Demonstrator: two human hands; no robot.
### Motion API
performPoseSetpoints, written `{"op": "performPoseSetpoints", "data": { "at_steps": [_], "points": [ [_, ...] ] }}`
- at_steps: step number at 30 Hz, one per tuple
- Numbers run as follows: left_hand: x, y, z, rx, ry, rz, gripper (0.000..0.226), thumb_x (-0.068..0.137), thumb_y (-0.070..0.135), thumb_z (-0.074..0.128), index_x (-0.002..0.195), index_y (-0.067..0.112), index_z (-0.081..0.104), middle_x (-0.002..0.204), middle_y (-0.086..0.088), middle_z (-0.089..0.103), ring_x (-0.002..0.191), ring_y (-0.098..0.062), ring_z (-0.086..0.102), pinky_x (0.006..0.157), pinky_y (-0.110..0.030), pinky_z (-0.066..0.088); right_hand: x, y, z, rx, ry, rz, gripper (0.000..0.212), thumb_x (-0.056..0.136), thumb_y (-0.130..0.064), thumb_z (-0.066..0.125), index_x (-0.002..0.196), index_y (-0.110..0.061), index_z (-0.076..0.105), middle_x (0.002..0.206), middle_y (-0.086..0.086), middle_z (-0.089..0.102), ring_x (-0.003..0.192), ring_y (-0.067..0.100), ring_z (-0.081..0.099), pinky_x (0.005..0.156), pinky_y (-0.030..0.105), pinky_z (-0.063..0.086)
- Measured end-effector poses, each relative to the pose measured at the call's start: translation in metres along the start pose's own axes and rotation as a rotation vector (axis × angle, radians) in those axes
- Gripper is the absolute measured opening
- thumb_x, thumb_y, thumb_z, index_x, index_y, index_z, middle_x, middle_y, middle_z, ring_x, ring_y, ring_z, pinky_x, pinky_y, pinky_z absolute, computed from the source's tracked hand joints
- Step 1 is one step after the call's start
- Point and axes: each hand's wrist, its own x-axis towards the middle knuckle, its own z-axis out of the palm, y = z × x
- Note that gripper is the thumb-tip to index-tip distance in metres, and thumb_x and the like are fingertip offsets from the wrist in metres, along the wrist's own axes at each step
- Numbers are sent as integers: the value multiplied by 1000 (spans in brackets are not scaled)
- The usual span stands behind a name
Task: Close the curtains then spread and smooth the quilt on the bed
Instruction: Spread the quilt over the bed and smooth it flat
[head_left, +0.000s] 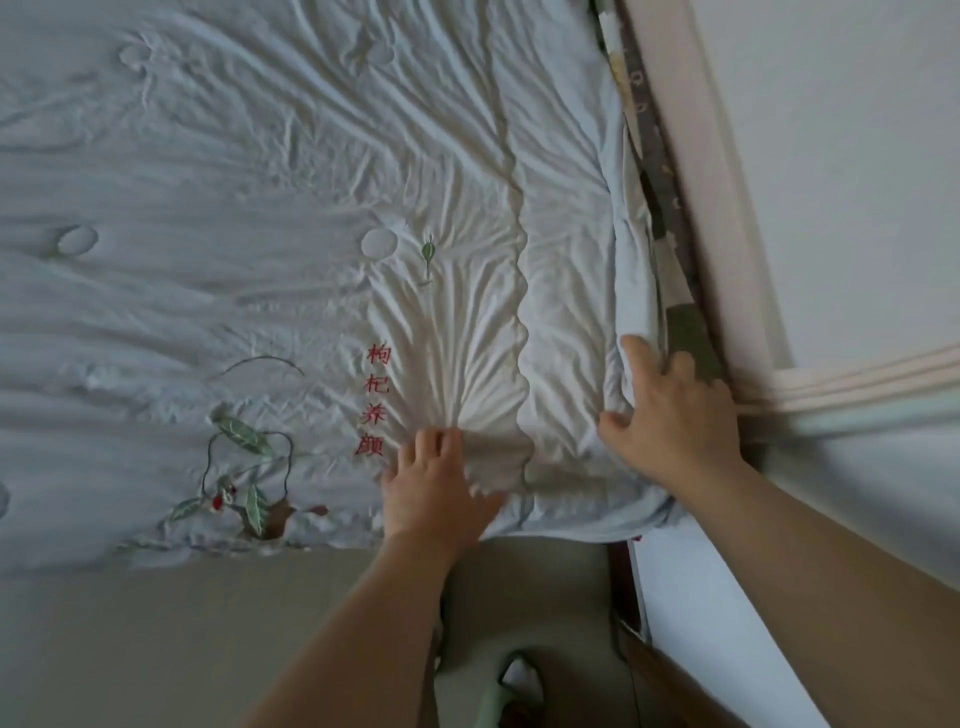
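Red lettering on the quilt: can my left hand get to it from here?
Likely yes: the left hand grips the quilt right beside the lettering, with only fabric between them.

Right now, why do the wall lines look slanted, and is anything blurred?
Head view: the wide-angle lens slants and bends the trim; the light is soft and dim, without glare; the trim is smeared by blur, while creases in the quilt look sharper.

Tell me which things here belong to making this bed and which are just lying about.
Job: white embroidered quilt; left hand, bunching it; right hand, holding its edge.
Lying about: grey-green patterned fabric at bed's edge; pale pink wall moulding.
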Motion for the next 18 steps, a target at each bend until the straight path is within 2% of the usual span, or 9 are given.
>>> {"op": "performPoseSetpoints", "data": {
  "at_steps": [3, 6, 9, 11, 13, 18],
  "points": [
    [-14, -15, 12, 106, 12, -97, 71, 84, 53, 57, 138, 17, 29, 136, -5, 35, 126, -27, 37, 99, -42, 40, -23, 8, 10, 12, -36, -32, 71, 75, -46, 60, 134, -27, 25, 98, 13, 50, 83, 31, 54, 69, 35, 40],
    [-10, -25, 14, 106, 40, -172, 50, 89, 32, 56, 132, 14, 38, 131, -8, 43, 121, -29, 44, 92, -41, 44, -37, 19, 23, 150, -103, -19, 75, 79, -25, 64, 137, -35, 17, 94, 11, 45, 81, 29, 47, 62, 33, 37],
    [4, -23, 11, 123, 65, -137, 23, 93, 15, 48, 113, 11, 57, 117, -10, 57, 106, -32, 56, 79, -39, 45, -40, 24, 36, 298, -109, -14, 76, 86, -4, 48, 141, -41, 11, 95, 12, 46, 84, 31, 49, 64, 36, 39],
    [8, -17, 13, 132, 53, -120, 22, 92, 7, 44, 104, 9, 63, 107, -12, 62, 98, -34, 60, 70, -37, 42, -41, 30, 37, 276, -96, -36, 70, 89, 0, 35, 142, -40, 13, 98, 16, 51, 85, 34, 52, 67, 38, 42],
    [5, -10, 15, 90, 30, -110, 21, 91, 5, 46, 100, 9, 64, 102, -12, 63, 92, -33, 60, 66, -35, 40, -44, 44, 33, 156, -80, -49, 65, 92, -1, 30, 145, -36, 15, 104, 20, 54, 87, 38, 58, 69, 40, 43],
    [-11, 5, 13, -59, 34, -42, 13, 92, 17, 52, 89, 13, 64, 90, -6, 64, 79, -25, 56, 64, -31, 41, -53, 74, 18, -68, -46, 19, 67, 93, -4, 33, 151, -28, 10, 106, 24, 58, 91, 39, 63, 73, 40, 48]
  ]
}}
